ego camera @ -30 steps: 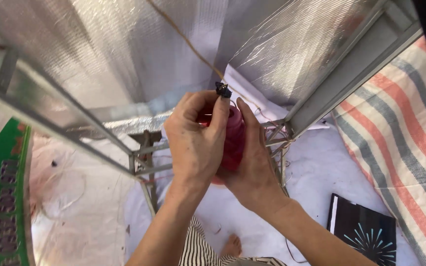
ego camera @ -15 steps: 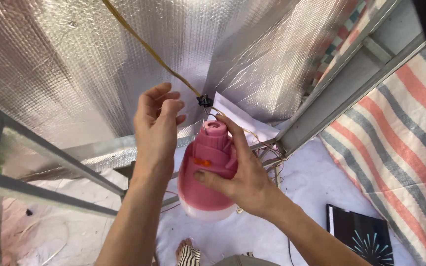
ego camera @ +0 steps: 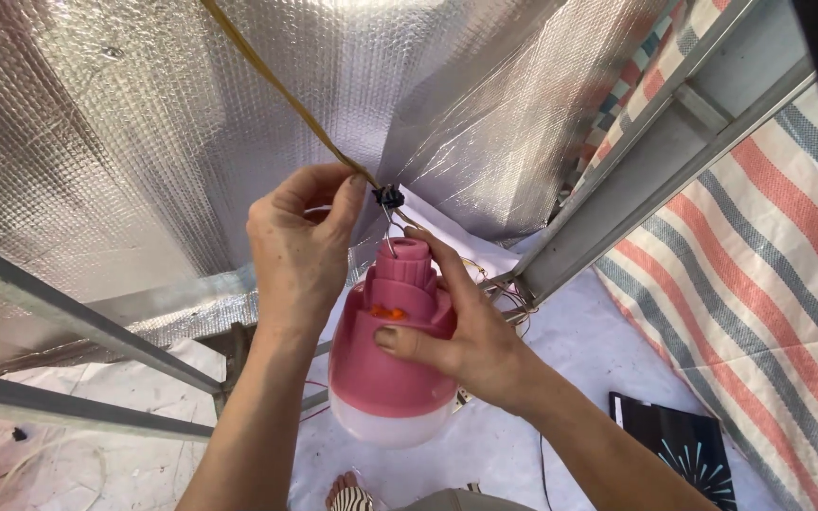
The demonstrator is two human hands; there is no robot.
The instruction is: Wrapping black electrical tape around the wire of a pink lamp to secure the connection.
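A pink lamp bulb (ego camera: 393,374) with a white rounded bottom hangs in the middle of the head view. My right hand (ego camera: 456,331) is wrapped around its pink body from the right, thumb across the front. My left hand (ego camera: 300,251) is raised beside it, its fingertips pinching a yellow-brown cord (ego camera: 281,90) just by a small black clip (ego camera: 388,197). A thin metal hook (ego camera: 388,232) runs from the clip down to the bulb's ribbed neck. The cord stretches up to the upper left.
Silver foil sheeting (ego camera: 125,142) covers the walls behind. Grey metal bars (ego camera: 68,322) cross at the lower left, another metal frame (ego camera: 655,180) runs diagonally at right. A striped red, white and blue tarp (ego camera: 759,265) hangs at right. A black box (ego camera: 679,445) lies below.
The bulb has stayed in my right hand. My left hand's open fingers have closed onto the cord by the black clip, and the view has tilted slightly upward.
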